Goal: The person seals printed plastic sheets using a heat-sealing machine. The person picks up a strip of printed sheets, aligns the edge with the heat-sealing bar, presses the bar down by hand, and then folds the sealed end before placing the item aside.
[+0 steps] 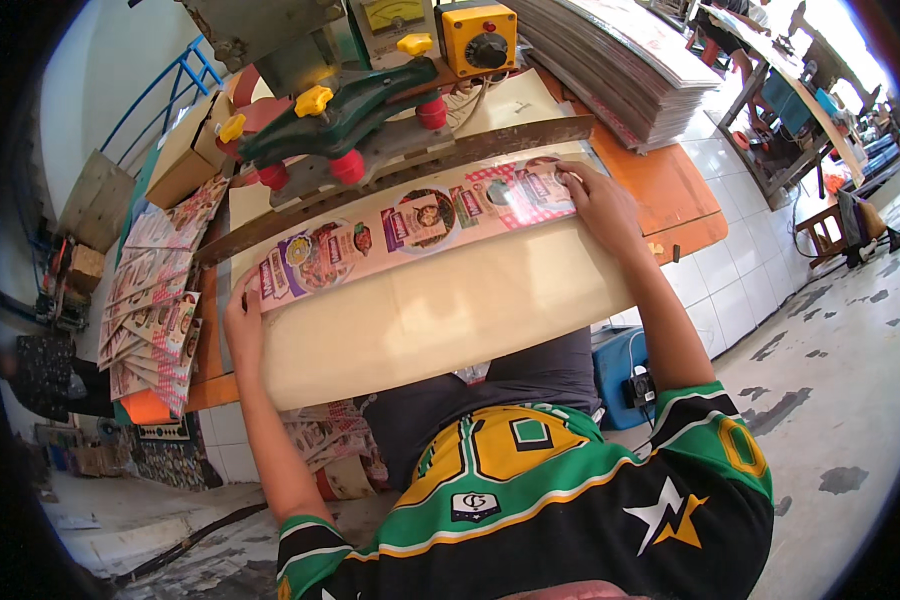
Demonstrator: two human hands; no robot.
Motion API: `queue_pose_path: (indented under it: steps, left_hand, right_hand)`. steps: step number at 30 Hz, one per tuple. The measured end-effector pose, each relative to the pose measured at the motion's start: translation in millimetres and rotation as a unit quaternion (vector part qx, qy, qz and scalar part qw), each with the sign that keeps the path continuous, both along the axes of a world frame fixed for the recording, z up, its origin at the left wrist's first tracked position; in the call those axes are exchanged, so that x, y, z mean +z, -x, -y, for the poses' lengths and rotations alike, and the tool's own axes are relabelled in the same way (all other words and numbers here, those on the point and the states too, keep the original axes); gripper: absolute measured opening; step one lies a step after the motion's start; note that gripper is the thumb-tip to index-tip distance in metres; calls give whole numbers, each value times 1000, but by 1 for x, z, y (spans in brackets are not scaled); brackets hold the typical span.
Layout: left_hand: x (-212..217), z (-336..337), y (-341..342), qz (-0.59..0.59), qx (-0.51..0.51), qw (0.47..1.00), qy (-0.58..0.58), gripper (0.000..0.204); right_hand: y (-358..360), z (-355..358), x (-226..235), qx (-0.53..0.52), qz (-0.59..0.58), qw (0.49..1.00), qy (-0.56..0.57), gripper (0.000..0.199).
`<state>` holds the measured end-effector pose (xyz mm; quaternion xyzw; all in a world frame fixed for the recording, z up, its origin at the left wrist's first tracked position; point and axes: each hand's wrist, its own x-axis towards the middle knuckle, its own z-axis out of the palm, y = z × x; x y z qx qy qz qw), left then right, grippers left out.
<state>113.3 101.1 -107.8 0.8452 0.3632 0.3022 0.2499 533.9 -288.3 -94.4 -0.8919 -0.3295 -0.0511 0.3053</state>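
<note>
left hand point(242, 322): flat on the left end of the long printed strip of colourful food-picture packaging point(415, 225), fingers spread, pressing down rather than gripping.
right hand point(598, 203): on the strip's right end, fingertips point(570, 180) on the printed face; looks like pressing too, though the thumb is hidden so a pinch can't be ruled out.
strip: lies across the top edge of a wide cream-coloured board point(440, 315) on the orange tabletop point(670, 190), just in front of the long dark metal bar point(400, 175) of the machine.
machine: green cast-metal arm with yellow and red knobs point(340, 120), yellow control box with a black dial point(477, 38) behind it.
left side: fanned pile of finished printed sachets point(155, 300) on the tabletop, cardboard box point(185, 150) beyond.
back right: tall stack of flat printed sheets point(620, 60).
</note>
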Motion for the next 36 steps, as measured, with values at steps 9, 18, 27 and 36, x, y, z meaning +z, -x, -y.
queue_pose_path:
  steps: [9,18,27,36]
  left_hand:
    - [1,1,-12,3,56,998,7,36]
    - [-3,0,-11,14,65,998,-8,37]
    - [-4,-1,-10,28,56,998,-11,34]
    - [3,7,-10,32,57,998,-4,34]
  right_hand:
    - [-5,-7,-4,-34,35,998,34,34]
    - [-3,-6,-4,-32,48,998,28,34]
    - [-1,-6,-4,-36,57,998,11,32]
    - [-2,-6,-7,-29,49,998,-5,33]
